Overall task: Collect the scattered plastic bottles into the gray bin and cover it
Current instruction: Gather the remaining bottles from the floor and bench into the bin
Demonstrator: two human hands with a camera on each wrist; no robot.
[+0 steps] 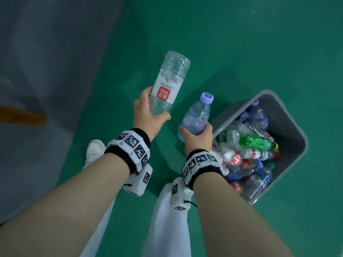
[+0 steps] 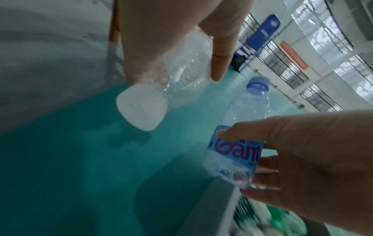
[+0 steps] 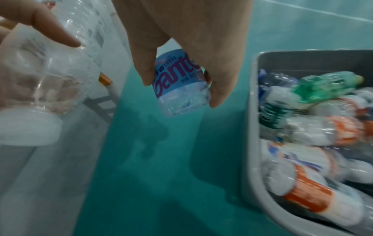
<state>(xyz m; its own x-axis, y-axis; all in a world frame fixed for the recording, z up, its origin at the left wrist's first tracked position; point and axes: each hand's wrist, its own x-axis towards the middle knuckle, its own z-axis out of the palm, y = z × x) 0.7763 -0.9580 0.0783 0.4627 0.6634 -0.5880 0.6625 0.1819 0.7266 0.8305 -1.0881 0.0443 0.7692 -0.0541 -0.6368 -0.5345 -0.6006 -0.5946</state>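
Observation:
My left hand (image 1: 151, 114) grips a clear bottle with a white and red label (image 1: 168, 84) near its neck, base pointing away; its white cap (image 2: 141, 106) shows in the left wrist view. My right hand (image 1: 197, 135) holds a smaller blue-tinted bottle with a purple cap (image 1: 196, 115) by its lower body, cap up; its blue label (image 3: 177, 71) shows between my fingers (image 3: 145, 68). Both hands hover over the green floor just left of the gray bin (image 1: 289, 125), which stands open and holds several bottles (image 1: 250, 151). No lid is in view.
A gray mat or floor strip (image 1: 46, 71) runs along the left, with an orange-brown edge (image 1: 22, 115) on it. My white trousers and a white shoe (image 1: 95, 149) are below the hands. Green floor (image 1: 241, 43) lies beyond the bin.

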